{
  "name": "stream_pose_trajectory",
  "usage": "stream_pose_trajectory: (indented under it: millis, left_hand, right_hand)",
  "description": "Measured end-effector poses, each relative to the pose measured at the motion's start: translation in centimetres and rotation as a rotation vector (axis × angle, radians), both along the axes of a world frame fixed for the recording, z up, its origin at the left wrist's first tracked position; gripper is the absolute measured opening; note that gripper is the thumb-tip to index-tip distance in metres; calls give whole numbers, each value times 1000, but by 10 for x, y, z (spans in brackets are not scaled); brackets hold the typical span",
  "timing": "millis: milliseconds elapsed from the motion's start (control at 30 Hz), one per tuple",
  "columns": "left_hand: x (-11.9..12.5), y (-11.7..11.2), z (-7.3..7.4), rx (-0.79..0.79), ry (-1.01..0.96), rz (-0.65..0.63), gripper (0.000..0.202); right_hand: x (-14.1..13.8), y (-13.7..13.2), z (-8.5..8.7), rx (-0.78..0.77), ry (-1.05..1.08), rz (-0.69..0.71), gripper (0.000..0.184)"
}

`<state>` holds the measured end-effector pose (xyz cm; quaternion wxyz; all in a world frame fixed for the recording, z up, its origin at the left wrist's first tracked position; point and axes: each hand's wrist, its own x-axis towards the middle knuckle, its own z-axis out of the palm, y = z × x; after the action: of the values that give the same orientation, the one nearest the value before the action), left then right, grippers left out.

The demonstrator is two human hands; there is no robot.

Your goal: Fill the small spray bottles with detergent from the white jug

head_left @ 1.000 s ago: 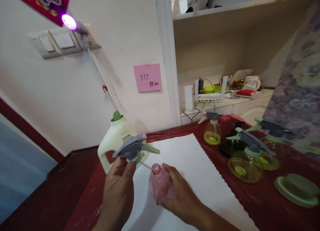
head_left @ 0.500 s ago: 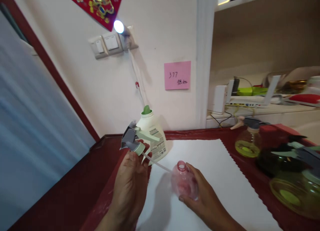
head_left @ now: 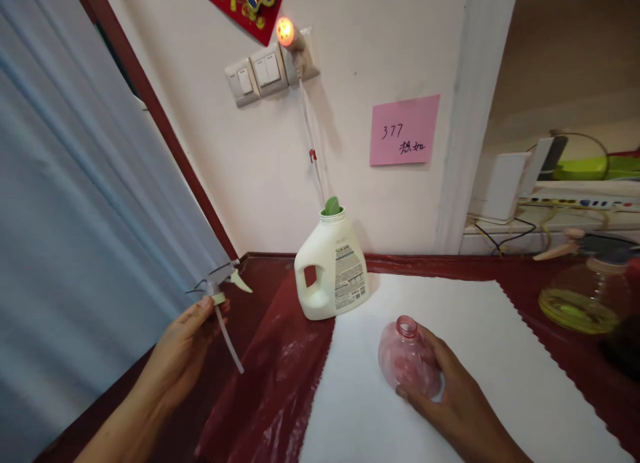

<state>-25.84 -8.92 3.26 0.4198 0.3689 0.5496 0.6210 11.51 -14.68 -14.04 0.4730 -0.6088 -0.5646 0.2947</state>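
Observation:
My left hand [head_left: 193, 333] is closed around the collar of a grey and pale green spray trigger head [head_left: 219, 289], raised over the dark red table at the left. Its thin dip tube hangs down free. My right hand [head_left: 450, 389] wraps the right side of a round, clear pink bottle [head_left: 407, 359] with an uncovered neck. The bottle is on the white sheet [head_left: 490, 343]. Behind and between my hands stands a pale green jug [head_left: 325, 269] with a handle and a printed label; something green and leaf-shaped [head_left: 332, 206] pokes out of its mouth.
A spray bottle with yellow liquid [head_left: 583, 299] stands at the right, beside a dark shape cut by the frame. A white router [head_left: 505, 183] with cables sits on a shelf at the back right. A blue curtain [head_left: 100, 236] hangs at the left. A pink note [head_left: 405, 131] is on the wall.
My left hand has carried the trigger head left, away from the pink bottle and the jug. My right hand still holds the bottle. The view has turned left, and the lamp shows orange instead of white.

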Motion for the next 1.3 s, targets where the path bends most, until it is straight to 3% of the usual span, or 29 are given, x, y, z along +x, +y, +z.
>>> stream_pose_trajectory:
  millis: [100,300,467,667,767,1000,1167,1300]
  left_hand:
    - [-12,7,-22,-92,27,22,45]
    - [-4,24,-67,-192,102,16,32]
    - [-7,40,-92,-245,233,-3,51]
    - [-24,57,-107,-296,540,-34,74]
    - [-34,65,-110,-300,708,-44,73]
    - [-51,66,-106,-309,983,-84,50]
    - [-41,67,-80,-105,1015,9,54]
    - [2,80,-53,75,845,-61,56]
  right_hand:
    - [-1,0,1,4,14,0,79]
    - [-4,0,2,20,26,-29,78]
    - [-9,-1,7,21,49,-51,78]
    - [-7,1,6,26,53,-11,82]
    - [-6,3,4,35,55,-9,83]
    - [-6,6,-1,55,39,5,85]
    - [-6,7,-3,28,24,-19,84]
    - [-6,9,-4,30,18,-1,85]
